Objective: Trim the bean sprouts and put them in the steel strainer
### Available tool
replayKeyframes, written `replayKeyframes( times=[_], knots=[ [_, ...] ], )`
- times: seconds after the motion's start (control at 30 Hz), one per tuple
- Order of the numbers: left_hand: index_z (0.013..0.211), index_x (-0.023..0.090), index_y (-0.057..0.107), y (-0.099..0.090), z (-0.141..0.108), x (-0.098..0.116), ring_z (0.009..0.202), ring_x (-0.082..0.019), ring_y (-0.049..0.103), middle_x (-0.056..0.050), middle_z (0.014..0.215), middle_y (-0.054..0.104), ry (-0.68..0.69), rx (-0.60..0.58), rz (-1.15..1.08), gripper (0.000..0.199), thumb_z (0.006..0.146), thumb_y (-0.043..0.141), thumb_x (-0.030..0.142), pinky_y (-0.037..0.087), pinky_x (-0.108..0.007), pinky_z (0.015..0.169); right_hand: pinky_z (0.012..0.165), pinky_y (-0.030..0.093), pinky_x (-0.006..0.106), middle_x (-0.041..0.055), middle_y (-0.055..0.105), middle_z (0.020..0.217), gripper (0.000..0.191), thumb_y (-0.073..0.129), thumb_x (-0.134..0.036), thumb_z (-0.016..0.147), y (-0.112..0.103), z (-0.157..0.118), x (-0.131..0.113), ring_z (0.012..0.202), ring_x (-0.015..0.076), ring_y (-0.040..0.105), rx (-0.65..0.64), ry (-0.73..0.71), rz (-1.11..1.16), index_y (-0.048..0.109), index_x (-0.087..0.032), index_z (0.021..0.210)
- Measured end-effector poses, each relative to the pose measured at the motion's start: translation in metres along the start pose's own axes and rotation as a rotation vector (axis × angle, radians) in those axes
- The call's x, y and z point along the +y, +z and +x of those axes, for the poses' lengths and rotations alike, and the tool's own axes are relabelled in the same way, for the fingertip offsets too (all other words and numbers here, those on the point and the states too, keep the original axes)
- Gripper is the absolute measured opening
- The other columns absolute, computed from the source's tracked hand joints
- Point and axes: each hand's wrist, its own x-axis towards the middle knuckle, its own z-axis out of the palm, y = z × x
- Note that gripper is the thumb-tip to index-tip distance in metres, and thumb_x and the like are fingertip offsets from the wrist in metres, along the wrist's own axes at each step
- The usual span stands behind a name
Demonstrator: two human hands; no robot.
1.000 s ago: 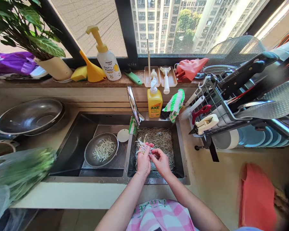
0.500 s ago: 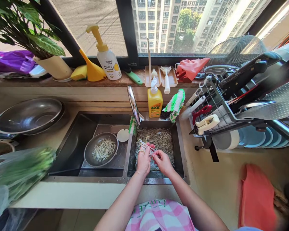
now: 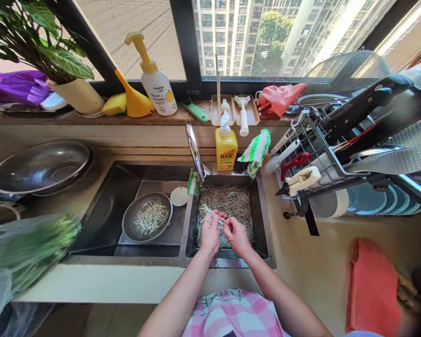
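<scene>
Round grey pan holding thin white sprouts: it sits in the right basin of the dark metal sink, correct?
Wrong basin: the head view shows the round grey pan, holding thin white sprouts, in the left basin of the dark metal sink.

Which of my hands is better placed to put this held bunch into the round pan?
Probably your left hand: it holds the bunch of pale strands and is nearer the round pan in the left basin. Your right hand is at the bunch's right end, farther from that pan.
</scene>
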Motion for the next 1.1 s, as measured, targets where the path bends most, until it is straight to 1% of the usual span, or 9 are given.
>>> replayKeyframes(
  times=[0.2,0.27,0.37,0.53,0.63,0.73,0.9,1.0,1.1],
  knots=[
    [0.091,0.018,0.048,-0.008,0.004,0.015,0.083,-0.016,0.061,-0.003,0.082,0.063,-0.003,-0.071,-0.025,0.027,0.069,0.061,0.028,0.041,-0.034,0.082,0.042,0.027,0.017,-0.0052,0.049,0.058,0.016,0.052,-0.031,0.069,-0.004,0.0,-0.005,0.043,0.0055,0.039,-0.025,0.349,0.748,0.042,-0.019,0.069],
    [0.092,0.018,0.048,-0.01,0.004,0.021,0.083,-0.016,0.061,-0.003,0.082,0.063,-0.023,-0.095,0.002,0.028,0.069,0.061,0.028,0.041,-0.034,0.082,0.043,0.03,0.016,-0.0038,0.054,0.063,0.018,0.056,-0.03,0.067,-0.009,-0.004,-0.007,0.046,0.0053,0.043,-0.026,0.364,0.861,0.043,-0.018,0.07],
    [0.093,0.017,0.048,-0.012,0.0,0.029,0.081,-0.016,0.061,-0.002,0.082,0.062,-0.064,-0.144,0.074,0.03,0.069,0.061,0.028,0.043,-0.031,0.077,0.046,0.032,0.016,-0.0025,0.057,0.068,0.018,0.06,-0.027,0.065,-0.015,-0.01,-0.012,0.051,0.0057,0.047,-0.022,0.307,0.889,0.047,-0.018,0.073],
    [0.094,0.016,0.049,-0.016,-0.007,0.028,0.067,-0.012,0.058,-0.002,0.077,0.061,-0.092,-0.246,0.296,0.028,0.07,0.057,0.03,0.044,-0.024,0.064,0.048,0.035,0.018,-0.0012,0.059,0.068,0.017,0.057,-0.028,0.069,-0.014,-0.014,-0.029,0.052,0.0068,0.048,-0.109,0.157,0.66,0.059,-0.016,0.08],
    [0.089,0.014,0.052,-0.024,-0.008,0.022,0.073,-0.013,0.057,-0.004,0.081,0.061,-0.022,-0.328,0.46,0.022,0.071,0.055,0.026,0.043,-0.026,0.069,0.05,0.037,0.02,-0.0008,0.059,0.066,0.017,0.057,-0.028,0.069,-0.006,-0.01,-0.038,0.052,0.008,0.048,-0.146,0.084,0.475,0.061,-0.015,0.08],
    [0.087,0.015,0.055,-0.033,-0.006,0.018,0.083,-0.016,0.055,-0.005,0.085,0.061,0.092,-0.359,0.641,0.017,0.072,0.05,0.021,0.042,-0.028,0.077,0.054,0.04,0.021,0.0004,0.061,0.07,0.014,0.054,-0.023,0.07,0.002,-0.006,-0.041,0.058,0.0102,0.051,-0.117,0.008,0.22,0.062,-0.016,0.079],
    [0.083,0.015,0.056,-0.046,-0.004,0.025,0.08,-0.016,0.054,-0.004,0.079,0.06,0.218,-0.418,0.937,0.015,0.074,0.044,0.019,0.04,-0.031,0.079,0.057,0.037,0.021,0.0004,0.059,0.068,0.011,0.049,-0.015,0.072,0.01,-0.008,-0.045,0.06,0.0107,0.05,-0.05,-0.154,-0.242,0.059,-0.017,0.073],
    [0.082,0.015,0.056,-0.048,-0.004,0.032,0.079,-0.016,0.053,-0.004,0.077,0.059,0.229,-0.443,1.008,0.015,0.075,0.042,0.018,0.039,-0.031,0.078,0.058,0.035,0.021,0.0013,0.056,0.068,0.009,0.048,-0.012,0.072,0.015,-0.011,-0.052,0.061,0.0112,0.048,-0.016,-0.192,-0.453,0.056,-0.016,0.07],
    [0.082,0.015,0.055,-0.048,-0.003,0.039,0.081,-0.016,0.053,-0.004,0.079,0.059,0.206,-0.481,0.96,0.014,0.076,0.043,0.021,0.039,-0.03,0.079,0.062,0.036,0.023,0.0025,0.055,0.071,0.01,0.046,-0.009,0.07,0.019,-0.013,-0.06,0.066,0.0122,0.048,0.024,-0.226,-0.5,0.053,-0.016,0.071]
  ],
)
